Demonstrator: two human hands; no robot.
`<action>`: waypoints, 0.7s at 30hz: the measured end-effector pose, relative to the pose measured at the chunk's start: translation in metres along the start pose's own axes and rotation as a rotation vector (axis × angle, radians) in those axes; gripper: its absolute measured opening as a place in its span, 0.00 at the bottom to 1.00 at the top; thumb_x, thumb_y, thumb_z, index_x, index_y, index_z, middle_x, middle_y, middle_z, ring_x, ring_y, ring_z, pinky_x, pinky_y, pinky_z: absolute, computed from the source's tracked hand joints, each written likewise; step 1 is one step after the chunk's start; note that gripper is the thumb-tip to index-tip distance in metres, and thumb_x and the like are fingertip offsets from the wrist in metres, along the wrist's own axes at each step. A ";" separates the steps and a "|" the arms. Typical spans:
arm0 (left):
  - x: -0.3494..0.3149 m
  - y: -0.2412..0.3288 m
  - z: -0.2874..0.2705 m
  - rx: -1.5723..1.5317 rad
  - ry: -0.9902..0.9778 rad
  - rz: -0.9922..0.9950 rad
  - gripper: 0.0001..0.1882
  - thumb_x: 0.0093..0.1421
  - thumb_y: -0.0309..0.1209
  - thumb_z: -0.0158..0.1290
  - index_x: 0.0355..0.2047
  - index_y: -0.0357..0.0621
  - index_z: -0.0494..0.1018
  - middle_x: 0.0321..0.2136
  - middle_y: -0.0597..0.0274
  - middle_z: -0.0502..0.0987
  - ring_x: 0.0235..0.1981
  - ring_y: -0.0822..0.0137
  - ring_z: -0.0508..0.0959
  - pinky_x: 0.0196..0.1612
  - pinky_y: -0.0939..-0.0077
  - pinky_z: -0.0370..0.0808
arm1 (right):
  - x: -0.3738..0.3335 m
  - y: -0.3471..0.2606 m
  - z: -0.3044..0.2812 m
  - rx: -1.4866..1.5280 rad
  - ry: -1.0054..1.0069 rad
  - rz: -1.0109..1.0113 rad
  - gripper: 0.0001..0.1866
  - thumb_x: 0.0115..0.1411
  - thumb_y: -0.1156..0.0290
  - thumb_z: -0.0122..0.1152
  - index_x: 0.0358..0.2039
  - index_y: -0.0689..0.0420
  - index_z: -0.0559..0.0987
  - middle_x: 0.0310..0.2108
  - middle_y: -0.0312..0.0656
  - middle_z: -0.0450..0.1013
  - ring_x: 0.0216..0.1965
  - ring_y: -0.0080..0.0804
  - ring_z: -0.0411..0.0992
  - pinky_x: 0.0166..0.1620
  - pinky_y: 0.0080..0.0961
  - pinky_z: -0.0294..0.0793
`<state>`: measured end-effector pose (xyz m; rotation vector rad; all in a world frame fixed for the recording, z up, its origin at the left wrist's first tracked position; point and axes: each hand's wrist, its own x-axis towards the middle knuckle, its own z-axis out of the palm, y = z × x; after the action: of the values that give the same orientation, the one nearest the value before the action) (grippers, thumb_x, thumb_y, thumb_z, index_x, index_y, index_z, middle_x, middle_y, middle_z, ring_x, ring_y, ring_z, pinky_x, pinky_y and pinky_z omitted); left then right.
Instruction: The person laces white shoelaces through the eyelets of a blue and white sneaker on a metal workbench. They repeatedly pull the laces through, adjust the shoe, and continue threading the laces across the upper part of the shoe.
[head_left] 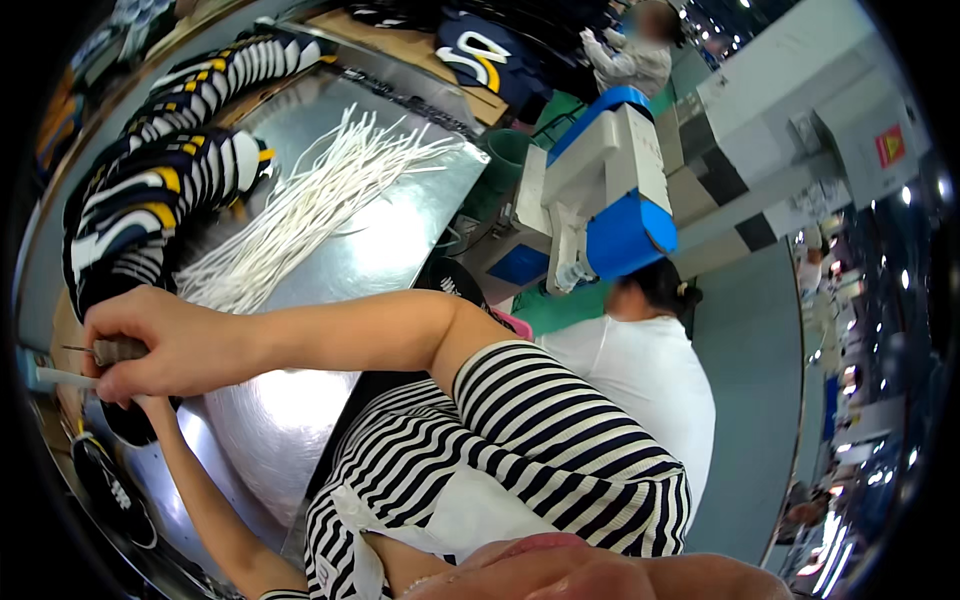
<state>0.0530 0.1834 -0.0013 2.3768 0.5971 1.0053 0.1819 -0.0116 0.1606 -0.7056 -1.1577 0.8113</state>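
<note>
Right elbow [452,318] bent, right hand [165,342] curled inward, left forearm [205,490] slanting upward, left hand [150,404] largely hidden

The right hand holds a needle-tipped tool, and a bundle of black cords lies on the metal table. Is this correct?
Almost: the bundle of cords is white, not black, as the head view shows. It lies on the metal table, and the right hand holds a needle-tipped tool.

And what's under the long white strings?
Under the white strings is a shiny metal table; it shows beside them and between their loose ends. Where they bunch thickly, whatever lies beneath is covered, so I can't tell.
</note>
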 end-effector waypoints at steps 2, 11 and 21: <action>-0.018 -0.046 0.011 -0.254 0.071 -0.053 0.20 0.65 0.33 0.52 0.53 0.33 0.71 0.47 0.52 0.77 0.48 0.62 0.75 0.52 0.69 0.70 | -0.031 -0.029 -0.006 0.090 0.040 0.131 0.08 0.59 0.73 0.63 0.36 0.61 0.75 0.25 0.38 0.76 0.21 0.18 0.69 0.22 0.17 0.65; -0.126 0.047 -0.177 -1.386 0.477 -0.623 0.20 0.65 0.30 0.49 0.54 0.31 0.69 0.57 0.41 0.70 0.58 0.49 0.69 0.66 0.47 0.57 | -0.105 0.039 -0.029 0.271 0.293 0.321 0.08 0.61 0.69 0.62 0.39 0.57 0.76 0.26 0.35 0.74 0.20 0.14 0.65 0.20 0.13 0.59; -0.194 0.069 -0.106 0.093 0.420 -0.557 0.18 0.62 0.20 0.49 0.53 0.40 0.71 0.49 0.52 0.74 0.49 0.60 0.75 0.52 0.69 0.71 | -0.119 0.107 -0.026 0.053 0.319 0.699 0.08 0.64 0.69 0.59 0.40 0.59 0.75 0.27 0.32 0.73 0.17 0.10 0.56 0.20 0.11 0.51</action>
<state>-0.1356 0.0483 0.0001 1.8908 1.3905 1.2234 0.1641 -0.0566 0.0058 -1.1737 -0.5880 1.2483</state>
